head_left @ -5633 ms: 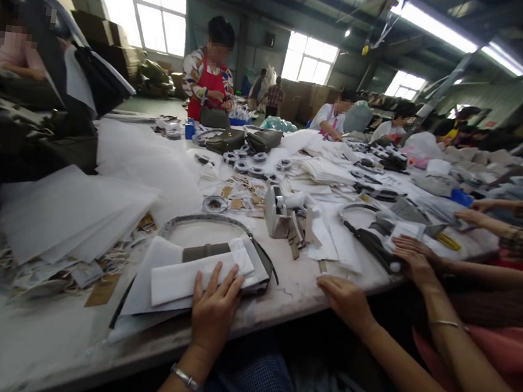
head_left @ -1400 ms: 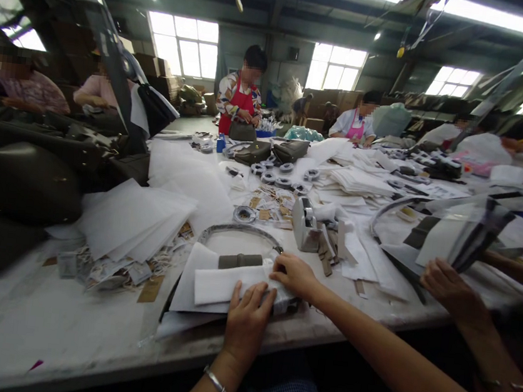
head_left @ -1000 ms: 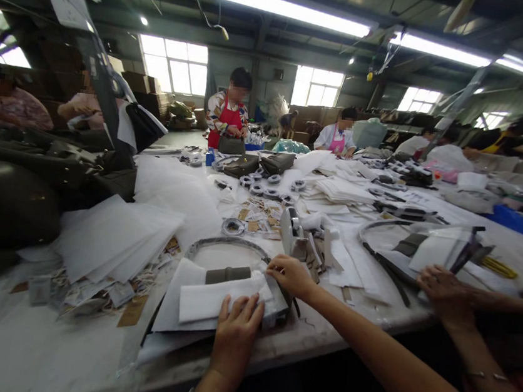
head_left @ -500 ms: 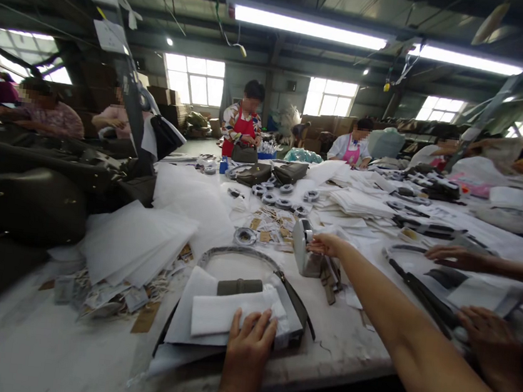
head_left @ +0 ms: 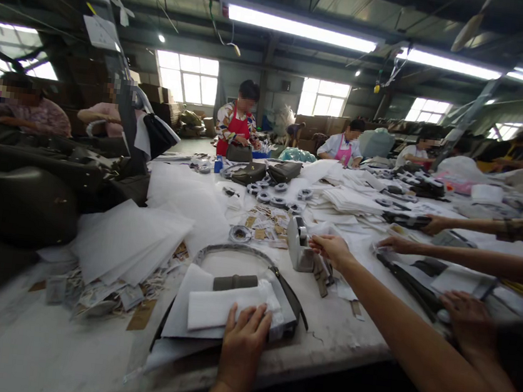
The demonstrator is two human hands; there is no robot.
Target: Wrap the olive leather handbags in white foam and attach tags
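Observation:
My left hand [head_left: 242, 345] lies flat, fingers apart, on a white foam-wrapped bundle [head_left: 211, 308] near the table's front edge. An olive piece [head_left: 235, 282] shows above the wrap, and a dark curved strap [head_left: 236, 251] loops behind it. My right hand [head_left: 331, 248] reaches out to the grey tape dispenser [head_left: 295, 250]. Its fingers are pinched together just right of the dispenser, on the end of the tape.
A stack of white foam sheets [head_left: 128, 244] and loose paper tags lie to the left, with dark bags [head_left: 15, 206] beyond. Tape rolls [head_left: 241, 234] sit behind the strap. A co-worker's hands [head_left: 463, 310] handle dark straps at my right. Several people work at the far end.
My right hand left the wrapped bundle, reached to the tape dispenser, then drew slightly back to the right, pinched. My left hand stayed pressed on the wrap.

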